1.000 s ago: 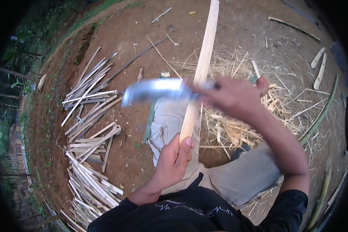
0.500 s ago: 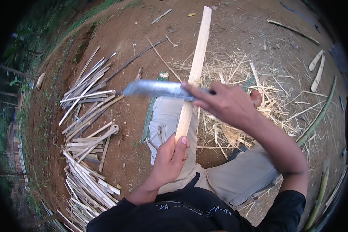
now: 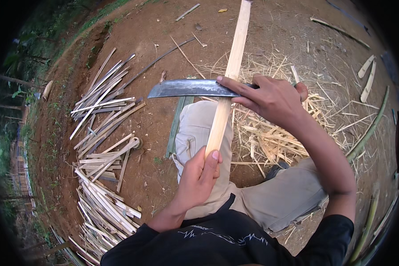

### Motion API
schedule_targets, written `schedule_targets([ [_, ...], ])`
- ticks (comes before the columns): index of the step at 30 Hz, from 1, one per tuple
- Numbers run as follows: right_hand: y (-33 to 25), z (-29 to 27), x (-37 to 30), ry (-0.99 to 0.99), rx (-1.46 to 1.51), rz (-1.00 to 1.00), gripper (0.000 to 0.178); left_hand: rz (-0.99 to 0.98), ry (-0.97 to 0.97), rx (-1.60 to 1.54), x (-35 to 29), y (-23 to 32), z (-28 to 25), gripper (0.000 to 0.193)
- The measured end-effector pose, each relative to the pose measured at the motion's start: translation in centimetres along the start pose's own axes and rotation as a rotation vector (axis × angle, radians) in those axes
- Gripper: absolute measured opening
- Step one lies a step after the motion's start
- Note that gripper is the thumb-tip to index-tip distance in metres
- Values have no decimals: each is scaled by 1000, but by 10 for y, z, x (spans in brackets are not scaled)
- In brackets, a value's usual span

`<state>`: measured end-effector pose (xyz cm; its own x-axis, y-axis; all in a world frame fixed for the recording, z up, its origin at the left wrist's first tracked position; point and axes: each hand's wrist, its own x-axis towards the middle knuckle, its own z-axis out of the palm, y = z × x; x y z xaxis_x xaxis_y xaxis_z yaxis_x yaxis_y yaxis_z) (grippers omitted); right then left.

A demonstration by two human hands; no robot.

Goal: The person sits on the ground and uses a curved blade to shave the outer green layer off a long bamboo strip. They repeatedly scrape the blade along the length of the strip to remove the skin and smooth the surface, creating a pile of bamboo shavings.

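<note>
My left hand (image 3: 199, 179) is closed round the near end of a long pale bamboo strip (image 3: 219, 128), thumb on top. The strip slants up and away across my left thigh, its far end near the top of the view. In my right hand (image 3: 277, 99) is a machete (image 3: 192, 88) with a broad dark steel blade, its index finger stretched along the blade. The blade lies crosswise over the strip, its tip pointing left. Most of the handle is hidden by my right fingers.
Loose shavings (image 3: 270, 139) are heaped right of my thigh. Several cut strips (image 3: 104, 204) lie piled on the soil at the left. A green bamboo piece (image 3: 176, 128) rests beside my left knee. Green poles (image 3: 370, 128) lie at the far right.
The machete has moved slightly up and right, farther along the strip, and its blade is no longer blurred. The strip shows slightly farther up and right.
</note>
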<state>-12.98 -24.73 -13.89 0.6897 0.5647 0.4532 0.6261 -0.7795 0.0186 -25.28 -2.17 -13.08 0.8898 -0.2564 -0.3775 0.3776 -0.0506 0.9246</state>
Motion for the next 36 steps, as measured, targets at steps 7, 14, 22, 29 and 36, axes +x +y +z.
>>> schedule_targets([
  [7, -14, 1, -1, 29, -31, -11, 47, -41, -15, -40, -13, -6, 0, 25],
  [14, -46, -18, -13, -104, 200, -108, 51, -18, 6, -44, -9, -6, -4, 26],
  [22, 10, -7, -5, -165, 148, 198, 45, 76, -47, 78, 2, -9, 1, 26],
  [29, 6, -4, -4, -9, 95, 30, 54, 91, -9, 71, 5, -11, 2, 25],
  [36, 1, 2, 1, -10, -3, 16, 52, -19, 33, -31, -3, 7, -5, 24],
])
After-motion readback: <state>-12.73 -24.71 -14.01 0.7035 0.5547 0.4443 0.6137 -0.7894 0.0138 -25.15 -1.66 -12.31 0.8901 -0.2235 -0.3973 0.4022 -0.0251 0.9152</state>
